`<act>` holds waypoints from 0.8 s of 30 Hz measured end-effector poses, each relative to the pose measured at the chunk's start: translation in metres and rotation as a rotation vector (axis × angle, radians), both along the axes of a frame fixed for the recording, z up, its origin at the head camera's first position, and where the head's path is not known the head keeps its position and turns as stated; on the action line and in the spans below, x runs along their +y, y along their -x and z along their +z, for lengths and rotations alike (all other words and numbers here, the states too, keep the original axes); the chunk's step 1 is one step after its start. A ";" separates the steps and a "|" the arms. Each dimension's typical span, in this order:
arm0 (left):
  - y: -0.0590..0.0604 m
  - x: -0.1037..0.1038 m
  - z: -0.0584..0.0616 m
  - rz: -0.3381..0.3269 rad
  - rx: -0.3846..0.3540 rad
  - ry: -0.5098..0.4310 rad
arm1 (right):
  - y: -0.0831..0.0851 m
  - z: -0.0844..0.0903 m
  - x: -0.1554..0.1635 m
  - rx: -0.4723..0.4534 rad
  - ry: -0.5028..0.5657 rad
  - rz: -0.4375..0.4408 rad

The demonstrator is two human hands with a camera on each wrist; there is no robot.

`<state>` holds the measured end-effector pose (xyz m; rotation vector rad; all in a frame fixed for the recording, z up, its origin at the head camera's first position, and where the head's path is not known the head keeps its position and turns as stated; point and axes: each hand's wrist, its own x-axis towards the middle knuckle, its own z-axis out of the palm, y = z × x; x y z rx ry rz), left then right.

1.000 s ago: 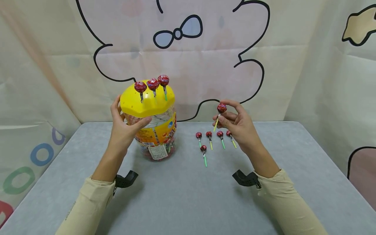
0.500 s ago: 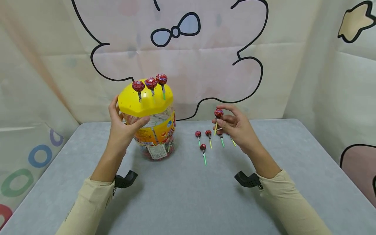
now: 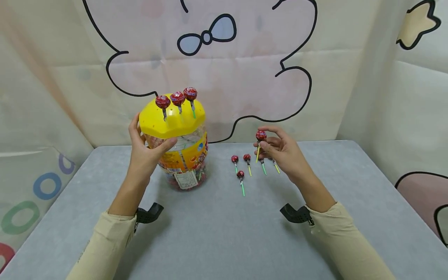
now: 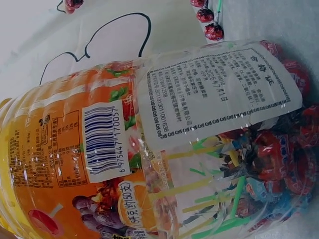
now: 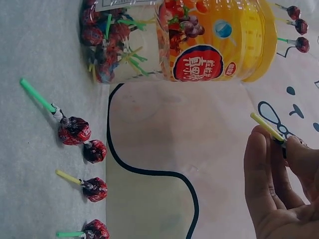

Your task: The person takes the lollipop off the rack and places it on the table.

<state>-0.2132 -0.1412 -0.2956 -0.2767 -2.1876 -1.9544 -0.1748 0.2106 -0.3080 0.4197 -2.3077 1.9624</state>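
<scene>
While L hand grips clear plastic candy jar w/ yellow lid, R hand pinches red-wrapped yellow-stick lollipop right of jar; loose pinch = likely drop.

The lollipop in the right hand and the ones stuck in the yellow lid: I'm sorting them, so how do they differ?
The held lollipop is pinched by the right hand above the table; the lid lollipops stand with their sticks in the yellow lid. The held one is single; the lid ones number three. All have red wrappers.
</scene>
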 end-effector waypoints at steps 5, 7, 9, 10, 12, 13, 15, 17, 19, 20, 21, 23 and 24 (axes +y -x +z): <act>-0.001 -0.003 -0.001 0.000 0.005 -0.003 | 0.002 0.002 -0.002 -0.013 -0.007 0.007; -0.001 -0.002 -0.001 -0.003 0.010 -0.003 | 0.002 0.001 -0.001 -0.009 -0.024 0.003; 0.000 -0.002 0.000 -0.007 0.020 0.003 | 0.002 0.002 -0.001 0.000 -0.048 0.002; 0.001 -0.001 -0.001 -0.009 0.020 0.006 | 0.002 0.001 0.000 0.002 -0.060 0.000; 0.003 -0.001 0.000 -0.012 0.027 0.007 | 0.003 0.000 0.000 0.007 -0.094 -0.006; 0.003 -0.001 0.000 -0.012 0.030 0.009 | 0.004 0.000 0.000 0.004 -0.110 -0.008; 0.004 -0.001 0.001 -0.012 0.036 0.008 | 0.006 -0.002 -0.001 -0.005 -0.152 -0.008; 0.004 -0.002 0.001 -0.011 0.040 0.001 | 0.009 -0.005 -0.002 -0.017 -0.200 -0.007; 0.004 -0.002 0.000 -0.009 0.038 -0.002 | 0.011 -0.010 -0.003 -0.040 -0.237 0.005; 0.004 -0.002 0.000 -0.009 0.036 -0.003 | 0.012 -0.012 -0.003 -0.053 -0.262 0.008; 0.004 -0.002 0.000 -0.009 0.031 -0.006 | 0.012 -0.014 -0.003 -0.064 -0.283 0.010; 0.005 -0.002 0.000 -0.008 0.028 -0.004 | 0.014 -0.017 -0.002 -0.084 -0.321 0.004; 0.005 -0.001 0.000 -0.009 0.029 -0.005 | 0.015 -0.018 -0.002 -0.089 -0.342 0.001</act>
